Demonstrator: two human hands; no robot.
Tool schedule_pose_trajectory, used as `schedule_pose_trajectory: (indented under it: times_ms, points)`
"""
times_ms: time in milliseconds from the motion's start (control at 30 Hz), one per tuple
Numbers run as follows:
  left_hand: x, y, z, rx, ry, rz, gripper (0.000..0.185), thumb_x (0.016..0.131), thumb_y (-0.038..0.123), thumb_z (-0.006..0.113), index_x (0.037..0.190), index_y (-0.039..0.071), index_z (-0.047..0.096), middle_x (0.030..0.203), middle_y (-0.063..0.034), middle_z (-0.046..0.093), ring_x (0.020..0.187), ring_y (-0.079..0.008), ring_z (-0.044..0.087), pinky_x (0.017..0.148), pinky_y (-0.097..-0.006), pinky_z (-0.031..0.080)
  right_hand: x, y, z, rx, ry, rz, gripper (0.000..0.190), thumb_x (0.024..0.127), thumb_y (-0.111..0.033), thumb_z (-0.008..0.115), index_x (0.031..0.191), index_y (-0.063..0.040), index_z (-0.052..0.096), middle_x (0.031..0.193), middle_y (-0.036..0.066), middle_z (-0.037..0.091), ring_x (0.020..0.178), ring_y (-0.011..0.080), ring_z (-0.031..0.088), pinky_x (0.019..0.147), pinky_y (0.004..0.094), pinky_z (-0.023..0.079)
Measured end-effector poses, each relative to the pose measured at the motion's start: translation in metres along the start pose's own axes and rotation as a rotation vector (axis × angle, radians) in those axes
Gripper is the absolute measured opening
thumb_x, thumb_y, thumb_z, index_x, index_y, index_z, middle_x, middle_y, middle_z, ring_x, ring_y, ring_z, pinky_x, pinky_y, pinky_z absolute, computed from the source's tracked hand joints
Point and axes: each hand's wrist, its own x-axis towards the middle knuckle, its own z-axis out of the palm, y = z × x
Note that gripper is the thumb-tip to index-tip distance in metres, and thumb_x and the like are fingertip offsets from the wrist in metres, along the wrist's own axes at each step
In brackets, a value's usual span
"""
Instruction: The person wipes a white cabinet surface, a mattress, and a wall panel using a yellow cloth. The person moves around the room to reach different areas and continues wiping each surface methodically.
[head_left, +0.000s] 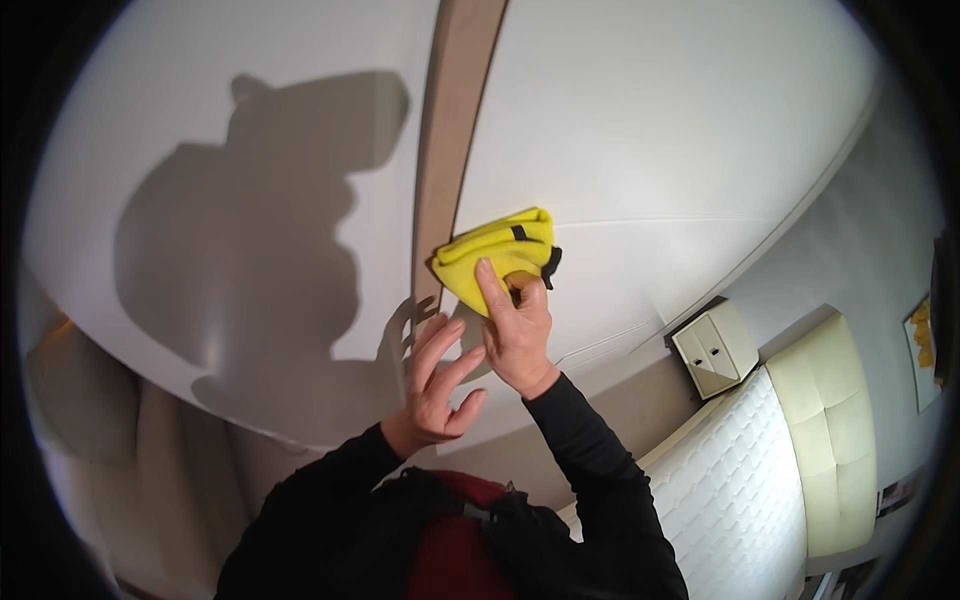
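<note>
A folded yellow cloth (495, 255) with black trim is pinched in my right hand (517, 330), thumb laid along its near face. It lies over the edge where a brown vertical strip (459, 112) meets a smooth white panel (637, 135). Whether the cloth presses on the surface or hovers just off it, I cannot tell. My left hand (439, 390) is empty, its fingers spread, below and to the left of the cloth. A second white panel (390, 45) continues left of the strip.
To the right stand a cream nightstand (716, 349) and a bed with a quilted white mattress (727, 480) and a padded headboard (825, 435). Curtain-like beige fabric (157, 480) hangs at the lower left. My shadow falls across the left panel.
</note>
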Motion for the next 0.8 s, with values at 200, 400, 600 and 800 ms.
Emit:
schedule_pose_trajectory:
  times_ms: [200, 400, 600, 800]
  points:
    - [0.004, 0.0, 0.007, 0.109, 0.013, 0.023, 0.039, 0.075, 0.014, 0.06, 0.112, -0.001, 0.057, 0.132, -0.0227, 0.04, 0.123, -0.0433, 0.039, 0.102, -0.0507, 0.035, 0.112, 0.038, -0.04, -0.226, 0.305, -0.132, 0.071, 0.06, 0.01, 0.059, 0.128, -0.009, 0.055, 0.105, 0.015, 0.045, 0.099, 0.0292, 0.044, 0.088, 0.0362, 0.037]
    - [-0.004, -0.003, 0.021, 0.218, -0.014, -0.029, 0.041, 0.081, 0.018, 0.055, 0.115, -0.004, 0.052, 0.136, -0.0251, 0.034, 0.128, -0.0445, 0.034, 0.104, -0.0532, 0.03, 0.177, 0.168, -0.112, -0.117, 0.488, -0.165, 0.054, 0.085, -0.003, 0.055, 0.137, -0.013, 0.044, 0.149, 0.015, 0.025, 0.138, 0.0365, 0.017, 0.111, 0.0439, 0.015]
    - [0.002, 0.003, 0.056, 0.301, 0.039, -0.169, 0.045, 0.077, 0.015, 0.055, 0.119, -0.001, 0.053, 0.137, -0.0235, 0.035, 0.131, -0.0419, 0.03, 0.107, -0.0532, 0.026, 0.144, 0.264, -0.145, -0.027, 0.508, 0.088, 0.051, 0.089, -0.005, 0.047, 0.14, -0.009, 0.038, 0.147, 0.019, 0.024, 0.136, 0.0351, 0.022, 0.11, 0.0406, 0.02]
    - [0.045, 0.014, 0.089, 0.492, -0.013, -0.171, 0.054, 0.076, 0.013, 0.056, 0.129, 0.005, 0.045, 0.141, -0.0208, 0.031, 0.134, -0.0425, 0.024, 0.108, -0.0574, 0.017, 0.056, 0.259, -0.114, -0.139, 0.35, 0.128, 0.058, 0.082, -0.001, 0.053, 0.137, -0.009, 0.041, 0.148, 0.019, 0.024, 0.137, 0.0405, 0.018, 0.111, 0.0478, 0.015]
